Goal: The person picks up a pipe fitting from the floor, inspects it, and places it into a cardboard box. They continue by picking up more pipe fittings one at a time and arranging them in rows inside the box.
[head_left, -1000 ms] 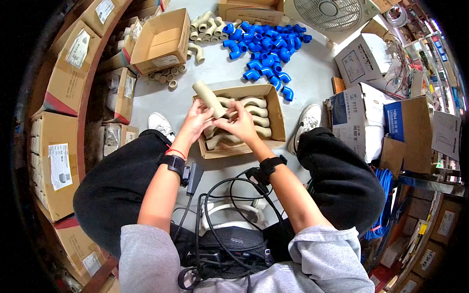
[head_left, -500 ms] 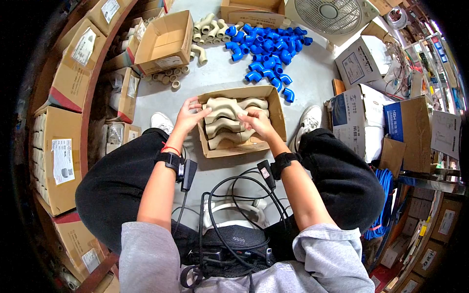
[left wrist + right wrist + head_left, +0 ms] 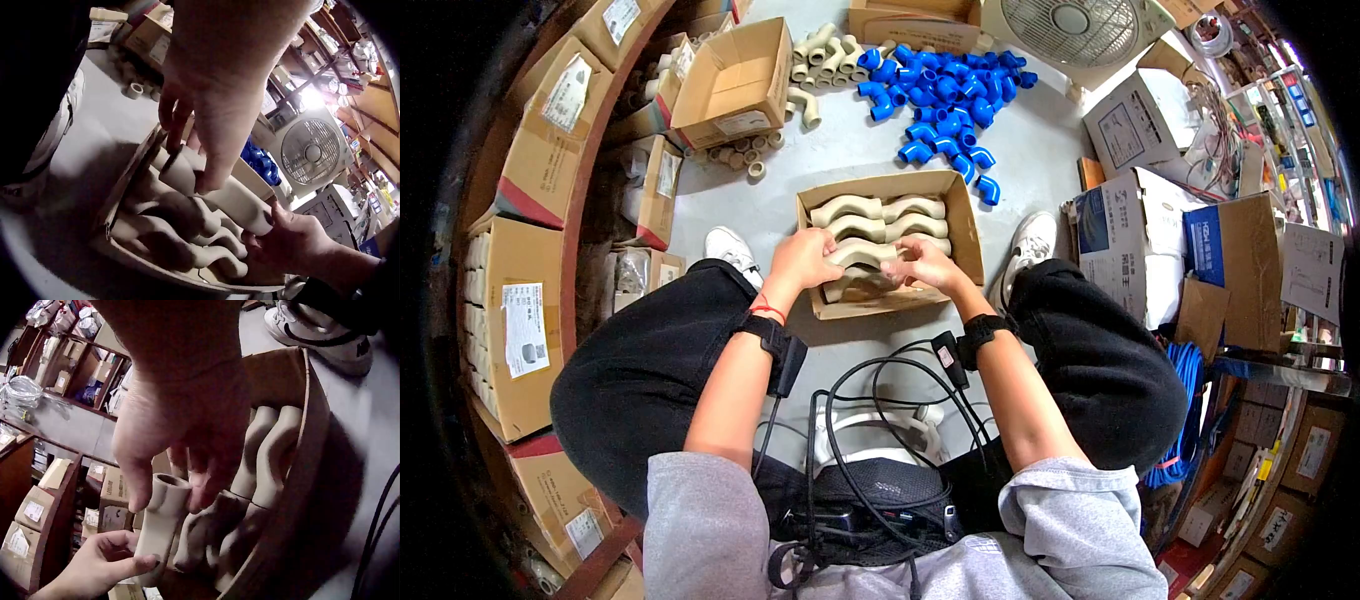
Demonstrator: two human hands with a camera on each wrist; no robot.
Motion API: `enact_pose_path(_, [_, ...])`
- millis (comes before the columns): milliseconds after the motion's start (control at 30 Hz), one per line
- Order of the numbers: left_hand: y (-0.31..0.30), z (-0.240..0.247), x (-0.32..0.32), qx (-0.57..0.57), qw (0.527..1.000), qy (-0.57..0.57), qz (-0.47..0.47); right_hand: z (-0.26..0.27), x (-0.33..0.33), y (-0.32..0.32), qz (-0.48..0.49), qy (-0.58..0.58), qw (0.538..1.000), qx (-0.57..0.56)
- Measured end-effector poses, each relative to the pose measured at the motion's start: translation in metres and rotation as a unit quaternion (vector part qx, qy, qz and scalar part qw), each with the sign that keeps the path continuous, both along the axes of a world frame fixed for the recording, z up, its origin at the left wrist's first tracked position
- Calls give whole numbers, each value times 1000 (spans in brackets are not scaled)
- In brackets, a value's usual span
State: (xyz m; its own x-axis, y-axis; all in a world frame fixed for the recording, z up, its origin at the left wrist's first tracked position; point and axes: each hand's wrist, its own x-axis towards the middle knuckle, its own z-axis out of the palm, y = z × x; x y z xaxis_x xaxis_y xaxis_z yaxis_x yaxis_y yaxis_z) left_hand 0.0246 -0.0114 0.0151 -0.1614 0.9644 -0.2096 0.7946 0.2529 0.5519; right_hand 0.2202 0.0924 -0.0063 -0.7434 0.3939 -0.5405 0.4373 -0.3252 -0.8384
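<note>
Both hands hold one beige curved pipe fitting [image 3: 865, 253] by its ends, level over a cardboard box [image 3: 900, 303]. My left hand [image 3: 802, 258] pinches the left end between thumb and fingers, as the left wrist view shows. At the other end, my right hand [image 3: 187, 419] has its thumb and fingertips on either side of the open socket. Several like fittings [image 3: 915, 208] lie side by side in the box in two columns, waves aligned. The held fitting overlaps those under it in the head view.
A pile of blue elbow fittings [image 3: 945, 95] lies on the floor beyond the box. Beige fittings [image 3: 830, 60] and an open carton [image 3: 730, 85] are at the far left. A fan [image 3: 1072, 30] stands at the back. Cartons [image 3: 1130, 240] flank the right; cables [image 3: 880, 365] hang near my lap.
A second ago the hands held a fitting steeply tilted above the box. It was then levelled over the left column, and the hands have since moved nearer my body.
</note>
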Motion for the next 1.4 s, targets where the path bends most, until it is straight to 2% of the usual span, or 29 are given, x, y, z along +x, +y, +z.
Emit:
enact_pose_path(67, [-2, -6, 3, -2, 1000, 6, 11, -1, 2, -3, -20, -4, 999, 50])
enact_pose_path(200, [-3, -3, 17, -45, 998, 40, -10, -23, 7, -3, 19, -25, 989, 145])
enact_pose_path(300, [-5, -12, 22, -47, 994, 74, -59, -26, 13, -8, 35, -63, 987, 142])
enact_pose_path(333, [-7, -16, 24, -37, 993, 89, -75, -39, 14, -11, 18, -42, 973, 226])
enact_pose_path(433, [-9, -23, 29, -24, 988, 121, -92, -51, 16, -11, 90, -89, 933, 336])
enact_pose_path(467, [-10, -32, 29, -26, 987, 133, -88, -52, 13, -13, 73, -105, 944, 303])
enact_pose_path(567, [-9, -36, 31, -25, 986, 136, -88, -57, 9, -20, 59, -138, 914, 378])
enact_pose_path(900, [-11, -28, 35, -48, 968, 213, -124, -72, 2, -27, -13, -145, 905, 400])
enact_pose_path(1000, [-12, -27, 36, -81, 960, 239, -121, -71, 1, -28, -29, -143, 911, 387])
enact_pose_path(1200, [-11, -28, 36, -60, 958, 264, -98, -65, -6, -30, -85, -160, 931, 316])
enact_pose_path(1300, [-13, -35, 32, -58, 962, 252, -90, -64, -7, -31, -77, -166, 927, 328])
enact_pose_path(1400, [-14, -36, 32, -46, 962, 250, -103, -64, -6, -31, -30, -177, 897, 405])
